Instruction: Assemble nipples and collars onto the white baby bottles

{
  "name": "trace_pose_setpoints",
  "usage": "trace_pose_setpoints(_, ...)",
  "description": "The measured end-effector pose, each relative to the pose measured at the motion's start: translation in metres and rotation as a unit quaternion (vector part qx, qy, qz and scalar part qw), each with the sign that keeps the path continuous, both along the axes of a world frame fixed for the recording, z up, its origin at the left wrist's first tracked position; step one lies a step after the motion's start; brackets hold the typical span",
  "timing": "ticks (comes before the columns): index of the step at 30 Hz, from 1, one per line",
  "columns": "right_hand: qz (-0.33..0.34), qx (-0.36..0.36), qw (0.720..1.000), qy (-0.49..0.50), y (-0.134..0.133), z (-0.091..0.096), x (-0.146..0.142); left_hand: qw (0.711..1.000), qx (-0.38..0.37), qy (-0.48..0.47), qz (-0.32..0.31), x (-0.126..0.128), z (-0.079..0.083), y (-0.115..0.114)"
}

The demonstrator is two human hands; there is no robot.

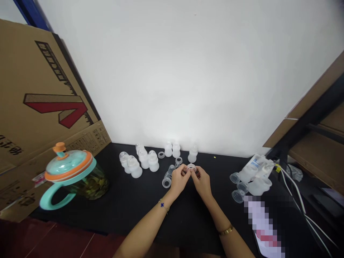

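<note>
My left hand (179, 179) and my right hand (201, 181) meet over the black table (129, 204), fingers pinched together on one small translucent ring-shaped bottle part (191, 167) held between them. Just left of my left hand lie loose clear rings and caps (167, 181). Behind them stand several small translucent baby bottles (145, 159), some upright near the white wall.
A teal and orange lidded jug (71, 175) with dark contents stands at the left. Large cardboard boxes (34, 104) lean behind it. At the right lie more clear bottles and cups (252, 179), white cables (295, 190) and a dark shelf frame (309, 118).
</note>
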State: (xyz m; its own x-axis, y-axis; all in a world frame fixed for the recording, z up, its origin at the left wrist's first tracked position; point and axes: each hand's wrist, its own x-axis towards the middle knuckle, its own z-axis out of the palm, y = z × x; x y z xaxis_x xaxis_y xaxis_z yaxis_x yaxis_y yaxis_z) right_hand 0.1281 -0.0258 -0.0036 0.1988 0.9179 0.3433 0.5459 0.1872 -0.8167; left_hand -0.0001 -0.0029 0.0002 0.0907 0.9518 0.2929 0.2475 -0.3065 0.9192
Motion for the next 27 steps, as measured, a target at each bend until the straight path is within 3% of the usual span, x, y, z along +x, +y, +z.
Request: trace_pose_setpoints(27, -0.012, -0.007, 1.000, -0.019, 0.0012, -0.0026, 0.0010, 1.000, -0.006, 0.005, 0.001, 0.0000, 0.0002, -0.0008)
